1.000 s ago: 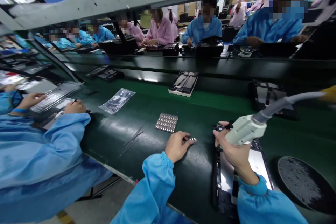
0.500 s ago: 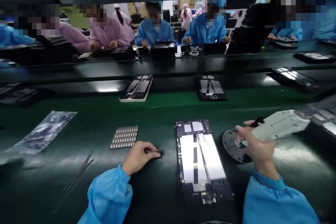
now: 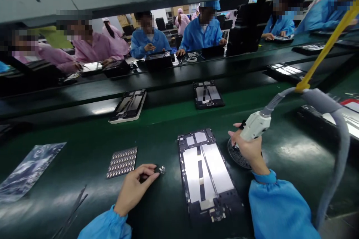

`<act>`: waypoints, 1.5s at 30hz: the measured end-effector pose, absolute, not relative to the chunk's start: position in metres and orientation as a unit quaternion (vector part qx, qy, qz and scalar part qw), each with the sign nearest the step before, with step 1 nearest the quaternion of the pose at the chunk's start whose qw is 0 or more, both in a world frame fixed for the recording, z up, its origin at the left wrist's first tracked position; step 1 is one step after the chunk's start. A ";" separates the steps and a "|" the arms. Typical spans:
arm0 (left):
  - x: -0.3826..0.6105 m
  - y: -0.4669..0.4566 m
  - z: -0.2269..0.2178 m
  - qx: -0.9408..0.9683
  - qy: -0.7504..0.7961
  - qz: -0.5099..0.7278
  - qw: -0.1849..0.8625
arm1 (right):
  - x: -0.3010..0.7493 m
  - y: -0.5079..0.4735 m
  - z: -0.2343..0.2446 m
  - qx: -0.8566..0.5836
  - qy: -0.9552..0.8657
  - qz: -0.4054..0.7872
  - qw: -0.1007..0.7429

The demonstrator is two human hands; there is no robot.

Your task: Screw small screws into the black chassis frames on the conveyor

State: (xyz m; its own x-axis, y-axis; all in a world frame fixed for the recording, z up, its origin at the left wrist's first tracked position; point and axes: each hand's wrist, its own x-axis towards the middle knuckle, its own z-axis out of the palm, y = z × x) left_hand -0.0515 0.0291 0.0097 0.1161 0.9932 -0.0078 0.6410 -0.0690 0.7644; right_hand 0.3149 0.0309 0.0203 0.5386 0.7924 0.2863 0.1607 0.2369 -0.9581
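Observation:
My left hand [image 3: 134, 187] rests on the dark green bench and pinches a small dark component [image 3: 160, 170] at its fingertips. My right hand [image 3: 248, 148] grips a pale grey electric screwdriver [image 3: 254, 125], its tip over a round black screw dish [image 3: 238, 155]. An open tablet chassis [image 3: 204, 171] with silver plates lies between my hands. A flat sheet of small parts [image 3: 122, 162] sits just beyond my left hand.
A grey hose [image 3: 336, 134] and a yellow cable [image 3: 325, 50] run from the screwdriver to the right. A plastic bag [image 3: 26, 170] and tweezers [image 3: 72, 211] lie at left. Two more chassis [image 3: 129, 105] [image 3: 208, 94] lie on the belt. Several people work opposite.
The view has swung right and steadied. My right hand has carried the screwdriver from the chassis to the round dish. My left hand keeps its pinch on the small component.

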 end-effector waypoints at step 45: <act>0.027 0.003 -0.007 0.874 0.453 0.138 0.107 | 0.168 0.059 0.055 -0.464 -0.564 0.354 0.583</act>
State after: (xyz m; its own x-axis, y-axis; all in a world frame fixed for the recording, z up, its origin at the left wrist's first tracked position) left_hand 0.0274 0.0029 -0.0072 0.5520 0.8213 0.1442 0.7625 -0.5672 0.3114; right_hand 0.1681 0.0586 0.0546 0.1117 0.9377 0.3290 0.1108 0.3172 -0.9418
